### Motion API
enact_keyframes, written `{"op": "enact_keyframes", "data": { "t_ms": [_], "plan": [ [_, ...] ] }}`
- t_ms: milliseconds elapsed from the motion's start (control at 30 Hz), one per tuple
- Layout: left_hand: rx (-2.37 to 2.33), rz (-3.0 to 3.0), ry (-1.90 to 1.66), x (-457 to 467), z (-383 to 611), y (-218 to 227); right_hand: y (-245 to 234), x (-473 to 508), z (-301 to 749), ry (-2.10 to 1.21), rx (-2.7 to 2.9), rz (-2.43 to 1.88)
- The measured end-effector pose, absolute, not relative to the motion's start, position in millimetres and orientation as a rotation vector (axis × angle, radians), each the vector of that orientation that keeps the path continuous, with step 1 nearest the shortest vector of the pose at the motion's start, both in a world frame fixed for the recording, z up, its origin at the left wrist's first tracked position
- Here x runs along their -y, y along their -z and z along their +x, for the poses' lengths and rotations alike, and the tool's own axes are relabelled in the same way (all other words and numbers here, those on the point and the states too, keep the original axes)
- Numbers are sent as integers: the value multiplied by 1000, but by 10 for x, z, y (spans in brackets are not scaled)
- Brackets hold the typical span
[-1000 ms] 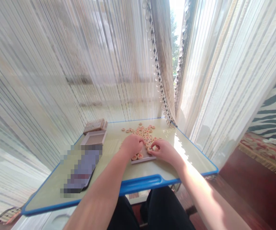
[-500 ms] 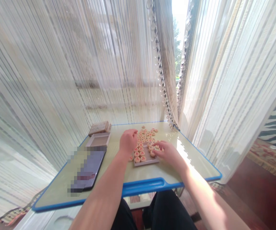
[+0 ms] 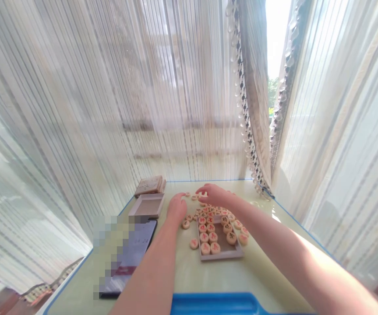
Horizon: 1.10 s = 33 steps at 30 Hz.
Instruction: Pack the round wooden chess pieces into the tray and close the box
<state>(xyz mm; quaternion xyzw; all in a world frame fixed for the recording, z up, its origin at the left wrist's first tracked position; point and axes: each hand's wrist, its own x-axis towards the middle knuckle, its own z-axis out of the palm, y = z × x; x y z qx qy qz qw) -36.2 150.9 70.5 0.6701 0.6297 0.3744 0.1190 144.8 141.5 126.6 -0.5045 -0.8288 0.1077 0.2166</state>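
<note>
My left hand (image 3: 177, 207) is on the far left side of a heap of round wooden xiangqi pieces (image 3: 213, 211), its fingertips beside a loose piece (image 3: 188, 194). It is open, with nothing visible in it. Over the far part of the heap, my right hand (image 3: 213, 194) reaches left with bent fingers apart; its palm is hidden. Nearer to me lies a shallow open box (image 3: 222, 254). Two columns of red-marked pieces (image 3: 213, 237) fill its left side, and several dark-marked pieces (image 3: 231, 238) line its right.
A second shallow box (image 3: 146, 206) sits to the left, in front of a stacked patterned box (image 3: 150, 185). Closer on the left is a tablet (image 3: 136, 249), partly pixelated. Loose pieces (image 3: 194, 243) lie around the near box. The table has a blue rim (image 3: 211, 302); sheer curtains (image 3: 182, 96) hang behind.
My right hand has left the box's right side and moved forward over the far pieces. My left hand has opened from a closed shape beside the heap. The view has shifted left and closer.
</note>
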Motion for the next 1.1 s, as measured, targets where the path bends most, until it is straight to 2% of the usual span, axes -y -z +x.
{"op": "enact_keyframes", "data": {
  "t_ms": [233,367,500,700,933,1100],
  "plan": [
    [-2049,2123,-791,-1579,-304,-649,-1113,-1923,1310,-208,2474,-1138],
    [-2105,2102,-776,-1592,-255,-673,-1001,-2023,1312,-221,2603,-993],
    [-2063,2125,-806,-1582,-222,-708,-955,-2041,1337,-216,2591,-1206],
    [-2054,2165,-756,-1549,-219,-739,-984,-1954,1269,-186,2634,-1090],
    [-1970,2039,-934,-1603,-301,-667,-1051,-1865,1308,-245,2546,-1339],
    [-1992,2138,-840,-1611,-288,-667,-1018,-1906,1315,-235,2523,-1345]
  ]
}}
